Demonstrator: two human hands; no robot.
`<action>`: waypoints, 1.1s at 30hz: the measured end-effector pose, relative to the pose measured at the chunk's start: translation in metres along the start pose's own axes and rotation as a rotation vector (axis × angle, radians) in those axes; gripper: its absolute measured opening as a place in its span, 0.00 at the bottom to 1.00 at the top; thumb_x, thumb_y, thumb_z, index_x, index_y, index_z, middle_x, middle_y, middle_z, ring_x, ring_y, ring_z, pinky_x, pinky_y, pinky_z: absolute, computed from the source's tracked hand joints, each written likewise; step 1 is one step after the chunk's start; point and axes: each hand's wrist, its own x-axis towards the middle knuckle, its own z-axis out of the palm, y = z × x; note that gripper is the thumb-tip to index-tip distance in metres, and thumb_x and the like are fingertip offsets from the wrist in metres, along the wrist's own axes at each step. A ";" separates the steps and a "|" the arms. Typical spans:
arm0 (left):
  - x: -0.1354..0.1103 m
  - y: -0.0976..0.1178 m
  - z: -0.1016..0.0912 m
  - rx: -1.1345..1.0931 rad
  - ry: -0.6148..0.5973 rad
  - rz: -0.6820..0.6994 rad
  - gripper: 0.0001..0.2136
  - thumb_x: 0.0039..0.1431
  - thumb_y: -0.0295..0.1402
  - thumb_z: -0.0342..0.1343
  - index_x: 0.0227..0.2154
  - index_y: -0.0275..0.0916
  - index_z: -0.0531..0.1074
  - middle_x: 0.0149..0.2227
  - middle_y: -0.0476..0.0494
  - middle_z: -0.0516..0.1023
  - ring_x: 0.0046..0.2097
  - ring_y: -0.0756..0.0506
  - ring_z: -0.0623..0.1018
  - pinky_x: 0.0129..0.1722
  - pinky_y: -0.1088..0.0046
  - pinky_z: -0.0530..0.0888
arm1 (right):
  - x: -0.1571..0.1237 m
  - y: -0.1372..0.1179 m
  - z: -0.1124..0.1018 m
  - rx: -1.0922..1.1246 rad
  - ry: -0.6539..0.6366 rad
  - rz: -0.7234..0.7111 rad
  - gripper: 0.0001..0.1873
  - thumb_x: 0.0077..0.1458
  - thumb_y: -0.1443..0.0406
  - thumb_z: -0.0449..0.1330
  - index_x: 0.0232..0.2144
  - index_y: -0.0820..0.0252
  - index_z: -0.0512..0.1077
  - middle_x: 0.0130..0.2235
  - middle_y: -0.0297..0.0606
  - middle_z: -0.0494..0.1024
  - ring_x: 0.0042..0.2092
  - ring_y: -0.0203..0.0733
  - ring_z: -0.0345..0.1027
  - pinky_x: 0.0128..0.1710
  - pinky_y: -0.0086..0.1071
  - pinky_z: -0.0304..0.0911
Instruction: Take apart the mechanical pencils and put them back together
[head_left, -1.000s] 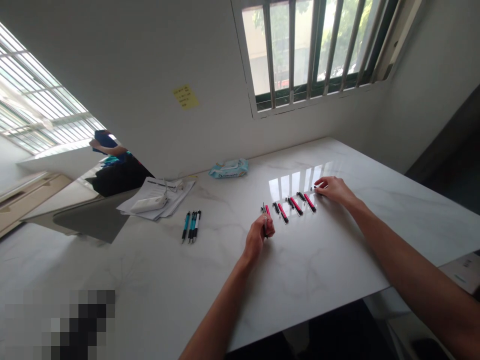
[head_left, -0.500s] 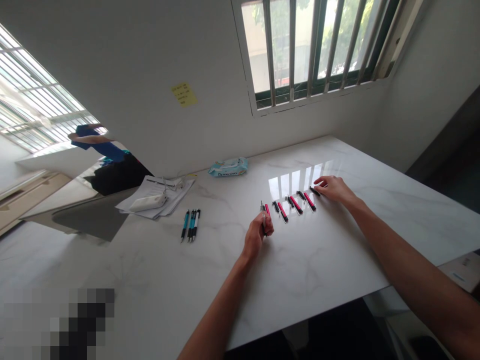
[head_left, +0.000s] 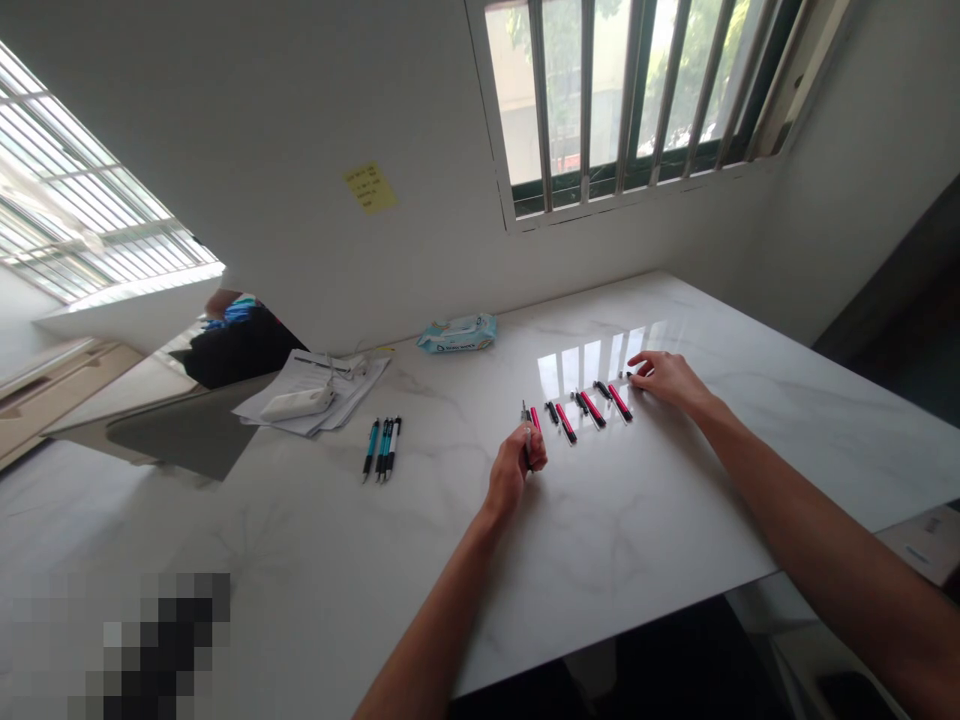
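A white marble worktop fills most of the view, and a barred window stands in the wall above and beyond the row of pens, the landmark here. Well left of that row, a loose stack of papers lies on the worktop with a white oblong case on top of it; the case is shut, and nothing of its inside shows.

The left hand is at the row's near-left end, and its fingers are closed around a slim pen, which stands tilted with its metal tip up. The right hand is at the far-right end of the row, palm down. Its fingers are slightly curled, with their tips at a small black pen, but whether they grip it cannot be told.

Beyond the row and to its left lies a pale blue packet of wet wipes, closed, its contents hidden by the wrapper. Left of the row, a small bunch of teal-and-black pens lies side by side. The row itself alternates red-and-black pens with small black ones. High on the wall, up and left of the row, is a yellow sticky note.
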 end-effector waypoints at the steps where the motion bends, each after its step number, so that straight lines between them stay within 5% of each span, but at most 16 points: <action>1: 0.000 0.000 0.000 0.003 0.001 -0.001 0.15 0.61 0.45 0.51 0.24 0.41 0.60 0.25 0.52 0.54 0.28 0.49 0.55 0.30 0.71 0.58 | 0.000 0.000 0.000 -0.005 0.004 0.003 0.17 0.56 0.64 0.65 0.48 0.57 0.80 0.40 0.38 0.86 0.38 0.42 0.78 0.41 0.32 0.68; 10: 0.000 0.001 0.001 0.008 0.023 -0.028 0.17 0.60 0.47 0.53 0.24 0.41 0.60 0.24 0.52 0.54 0.28 0.49 0.55 0.29 0.71 0.58 | 0.002 0.001 0.008 -0.012 0.055 -0.069 0.19 0.58 0.57 0.64 0.50 0.56 0.80 0.45 0.42 0.83 0.41 0.45 0.76 0.43 0.35 0.66; 21: 0.001 -0.001 -0.001 0.027 0.011 -0.023 0.17 0.62 0.46 0.51 0.24 0.41 0.60 0.25 0.52 0.53 0.28 0.49 0.55 0.29 0.71 0.58 | 0.010 -0.006 0.021 -0.077 0.084 -0.132 0.11 0.58 0.62 0.62 0.39 0.57 0.83 0.47 0.45 0.80 0.44 0.47 0.74 0.45 0.34 0.64; 33: 0.002 -0.003 -0.003 0.001 -0.006 0.005 0.16 0.62 0.45 0.51 0.24 0.41 0.60 0.24 0.52 0.54 0.28 0.49 0.55 0.29 0.71 0.58 | 0.007 -0.004 0.020 -0.099 0.080 -0.124 0.11 0.58 0.62 0.62 0.38 0.57 0.84 0.48 0.45 0.81 0.45 0.49 0.75 0.45 0.35 0.65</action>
